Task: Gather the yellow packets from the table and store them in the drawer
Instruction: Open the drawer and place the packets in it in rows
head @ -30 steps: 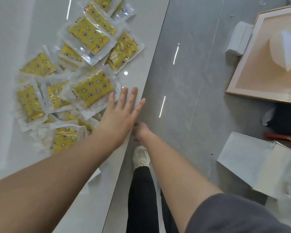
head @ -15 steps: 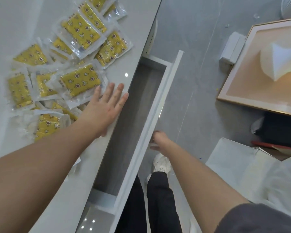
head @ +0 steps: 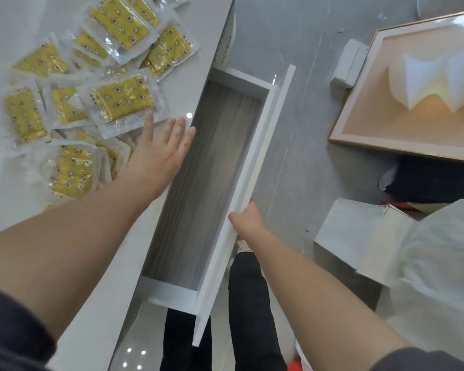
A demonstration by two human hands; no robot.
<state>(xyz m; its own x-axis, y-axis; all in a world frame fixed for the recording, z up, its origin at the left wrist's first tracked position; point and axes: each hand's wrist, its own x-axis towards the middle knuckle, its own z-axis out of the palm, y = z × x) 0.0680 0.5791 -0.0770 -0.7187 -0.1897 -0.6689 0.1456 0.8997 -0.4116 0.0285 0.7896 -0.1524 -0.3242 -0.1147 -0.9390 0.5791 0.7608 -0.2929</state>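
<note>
Several yellow packets (head: 121, 99) in clear wrappers lie in a loose heap on the white table (head: 204, 36) at the upper left. My left hand (head: 158, 153) rests flat on the table edge beside the heap, fingers spread, holding nothing. Below the table edge the white drawer (head: 255, 167) stands pulled out, and its grey wood-grain floor is bare. My right hand (head: 245, 219) grips the drawer's front panel about halfway along its length.
On the grey floor to the right lie a framed picture (head: 373, 129) with a white folded shape, a small white box (head: 347, 64), and an open cardboard box (head: 359, 236). My dark-trousered legs (head: 249, 303) and a white shoe stand close under the drawer front.
The drawer has gone from shut to pulled far out, drawn by my right hand. My left hand has stayed flat at the table edge.
</note>
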